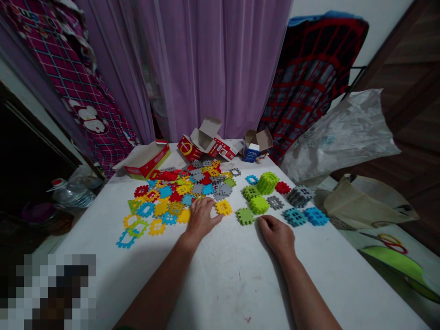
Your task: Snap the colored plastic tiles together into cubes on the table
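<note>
My left hand (201, 218) lies at the right edge of a loose pile of interlocking plastic tiles (161, 207) in yellow, blue, red, grey and green. Its fingers are apart, with the fingertips over the pile's edge and the thumb close to a yellow window tile (223, 207). My right hand (277, 235) rests on the table, fingers curled in and no tile showing in them. Just beyond its knuckles are a flat green tile (245, 216) and a low lime-green stack (259, 205). A taller lime stack (268, 183) stands behind.
At right stand a grey stack (300, 196), a teal stack (294, 217) and a blue stack (316, 216). Opened cardboard boxes, including a red one (151, 160) and a blue one (251, 153), line the white table's (220, 279) back edge. Scissors (388, 241) lie off to the right.
</note>
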